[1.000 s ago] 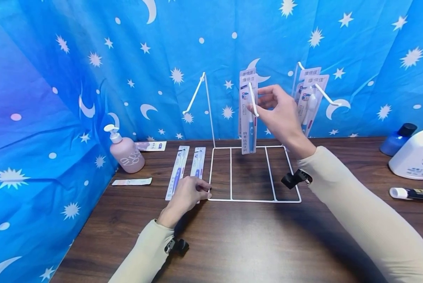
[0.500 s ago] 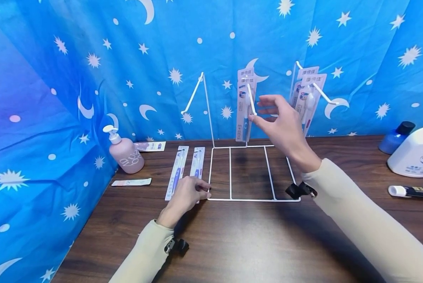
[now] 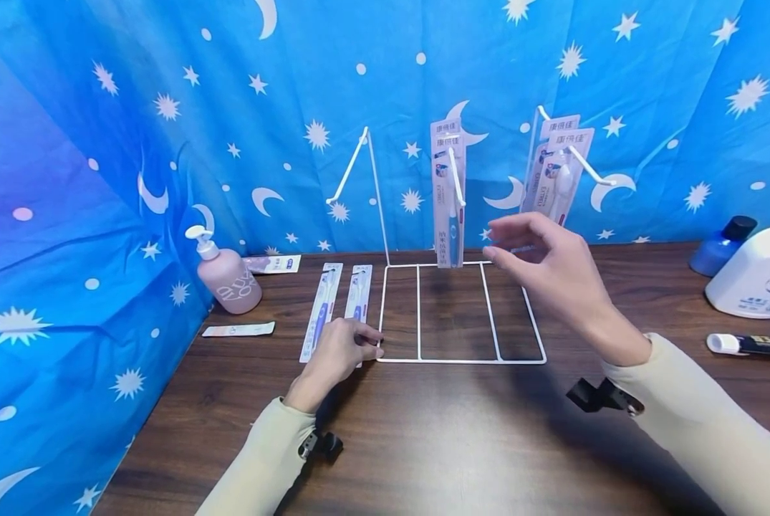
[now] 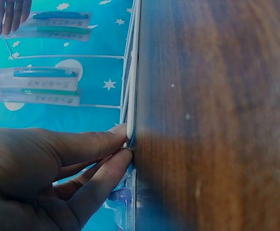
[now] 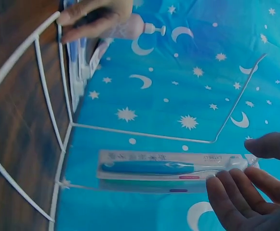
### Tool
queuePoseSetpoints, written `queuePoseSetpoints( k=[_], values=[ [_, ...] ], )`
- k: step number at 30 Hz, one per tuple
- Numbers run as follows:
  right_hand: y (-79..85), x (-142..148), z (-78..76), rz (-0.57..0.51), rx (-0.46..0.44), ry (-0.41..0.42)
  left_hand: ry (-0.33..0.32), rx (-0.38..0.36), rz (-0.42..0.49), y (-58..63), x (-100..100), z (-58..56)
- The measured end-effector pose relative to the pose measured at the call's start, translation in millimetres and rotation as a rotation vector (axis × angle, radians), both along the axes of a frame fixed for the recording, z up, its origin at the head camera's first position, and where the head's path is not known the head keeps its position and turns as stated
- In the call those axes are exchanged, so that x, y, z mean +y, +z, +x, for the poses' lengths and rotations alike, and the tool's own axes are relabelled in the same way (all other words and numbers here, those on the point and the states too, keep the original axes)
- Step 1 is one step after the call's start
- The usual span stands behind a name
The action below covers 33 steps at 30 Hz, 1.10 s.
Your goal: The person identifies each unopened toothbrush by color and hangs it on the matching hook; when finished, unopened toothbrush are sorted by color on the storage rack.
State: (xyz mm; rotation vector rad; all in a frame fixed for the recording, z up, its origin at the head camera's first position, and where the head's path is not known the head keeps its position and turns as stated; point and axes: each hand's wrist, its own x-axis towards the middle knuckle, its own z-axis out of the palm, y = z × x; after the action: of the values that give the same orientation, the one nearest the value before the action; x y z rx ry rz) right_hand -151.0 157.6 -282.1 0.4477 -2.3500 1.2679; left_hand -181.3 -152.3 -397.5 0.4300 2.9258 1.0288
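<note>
A white wire display rack (image 3: 458, 361) stands on the table, its front left corner pinched between my left hand's (image 3: 336, 355) thumb and forefinger. Packaged toothbrushes (image 3: 447, 193) hang one behind another from the middle hook. More toothbrush packs (image 3: 564, 172) are on the right hook, while the left hook (image 3: 348, 168) carries nothing. In front of the right side of the rack is my right hand (image 3: 555, 269), fingers loosely bent and holding nothing. The right wrist view shows its fingertips near a hanging toothbrush pack (image 5: 149, 166). Two purple toothbrush packs (image 3: 323, 308) lie left of the rack, partly behind my left hand.
On the left are a pink pump bottle (image 3: 230, 283), a flat packet (image 3: 273, 264) behind it and a thin narrow packet (image 3: 238, 330). A blue bottle (image 3: 720, 247), a white bottle (image 3: 755, 279) and a black tube (image 3: 755, 345) stand or lie at right. A starry blue cloth hangs behind.
My right hand has let go of the toothbrush pack on the middle hook and drawn back down and to the right. The pack swung, then hung. My left hand stays put.
</note>
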Motion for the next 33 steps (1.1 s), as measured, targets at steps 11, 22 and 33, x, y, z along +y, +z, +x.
queuePoseSetpoints(
  k=[11,22,33],
  values=[
    [-22.3,42,14.7,0.112,-0.274,0.006,0.006,-0.006,0.017,0.6,-3,-1.3],
    [-58.8,84,8.7,0.215,-0.511,0.07,0.014,-0.022,0.021,-0.4,1,-0.5],
    [-98.3,99,-9.2,0.238,-0.465,0.173,0.009,0.004,0.011,-0.3,0,-0.5]
  ],
)
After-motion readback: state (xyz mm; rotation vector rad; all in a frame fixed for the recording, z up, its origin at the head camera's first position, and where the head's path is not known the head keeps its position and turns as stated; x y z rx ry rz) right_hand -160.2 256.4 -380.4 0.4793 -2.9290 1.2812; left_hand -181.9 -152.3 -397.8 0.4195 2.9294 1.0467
